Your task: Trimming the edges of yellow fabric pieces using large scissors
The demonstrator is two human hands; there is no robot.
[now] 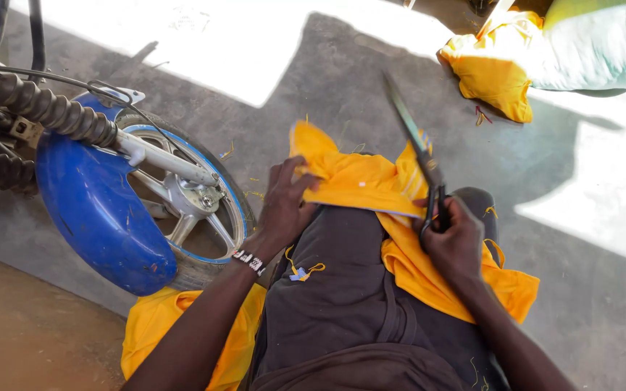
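We see the yellow garment [360, 182] draped over our lap, on the dark trousers [345, 282], so the thighs carry it like a surface while both hands work. Our left hand [284, 210] closes its grip on the garment's near-left fold, pinning the cloth taut. Our right hand [454, 246], at the garment's right edge, grips the handles of the scissors [418, 156], blades raised above the garment; their opening we cannot tell.

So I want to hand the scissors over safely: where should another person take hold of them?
Not by the blades: the scissors point up and away, and the right hand fills the handle loops. Probably safest to grasp the closed blades midway, from the far side, above the yellow cloth.
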